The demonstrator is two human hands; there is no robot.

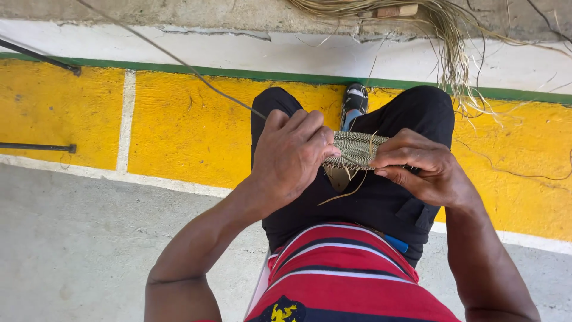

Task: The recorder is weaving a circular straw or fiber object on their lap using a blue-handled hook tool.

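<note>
A small woven piece of straw-coloured and dark fibre (353,149) is held over my lap between both hands. My left hand (289,158) grips its left end with fingers curled over the top. Pinching its right end with thumb and fingers is my right hand (420,167). Loose fibre ends (342,192) hang down from the weave against my black trousers (369,203). A long thin strand (179,62) runs from my left hand up to the top left.
A bundle of dry straw fibres (447,42) hangs from the top right. The floor ahead is painted yellow (185,131) with green and white bands. Grey concrete (89,238) lies at lower left. My shoe (355,101) shows between my knees. Two dark rods (36,146) lie at left.
</note>
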